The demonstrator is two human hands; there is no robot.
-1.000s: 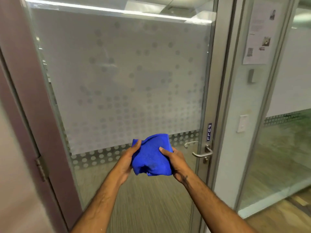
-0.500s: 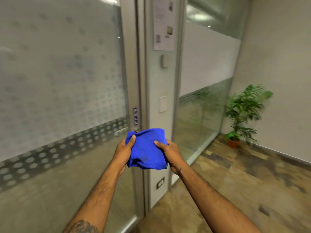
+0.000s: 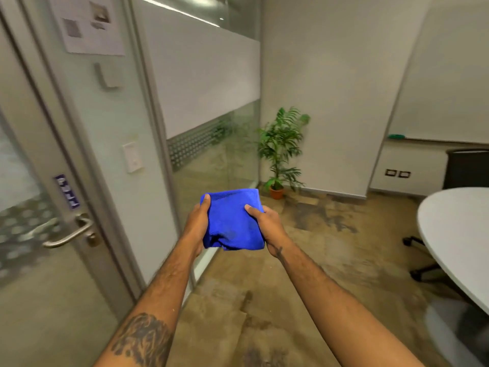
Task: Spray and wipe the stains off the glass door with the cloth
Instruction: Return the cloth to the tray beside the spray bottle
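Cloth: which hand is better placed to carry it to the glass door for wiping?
Left, probably. The left hand grips the cloth on its door side; the glass door stands at left. The right hand grips the far edge.

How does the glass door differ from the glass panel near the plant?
The glass door has a metal lever handle and a blue sticker; the glass panel has neither. The door stands close at the left edge; the panel reaches to the corner by the potted plant. Both show frosted film, a dotted band and clear glass below.
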